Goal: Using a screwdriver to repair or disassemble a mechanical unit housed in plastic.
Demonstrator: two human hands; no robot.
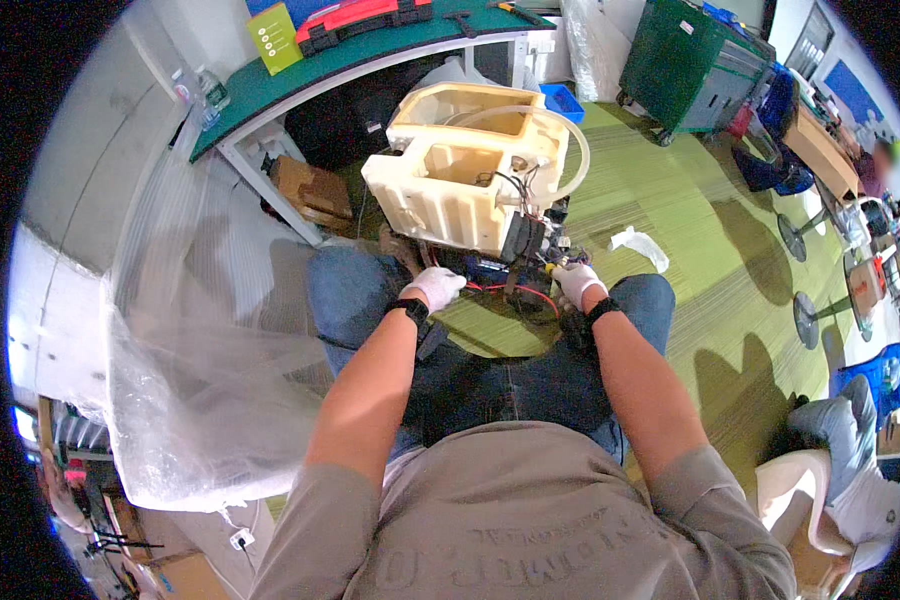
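Note:
A cream plastic tank housing (440, 205) with open compartments stands tilted between my knees, on a dark base full of wires and parts. My left hand (438, 288), in a white glove, is closed at the end of a red cable (490, 288) in front of the housing. The gloved right hand (577, 284) has its fingers closed by the base's right side, next to a small yellow piece (550, 268); what it grips is too small to make out. Black wires (520, 185) and a clear hose (582, 160) run along the housing's right side.
A green-topped workbench (260, 100) with a red toolbox (365, 18) stands beyond. A cardboard box (312, 190) sits under it. White crumpled material (640, 247) lies on the floor to the right. Plastic wrap (200, 410) covers something at my left. A green tool cabinet (685, 70) stands far right; a seated person (830, 440) is nearer.

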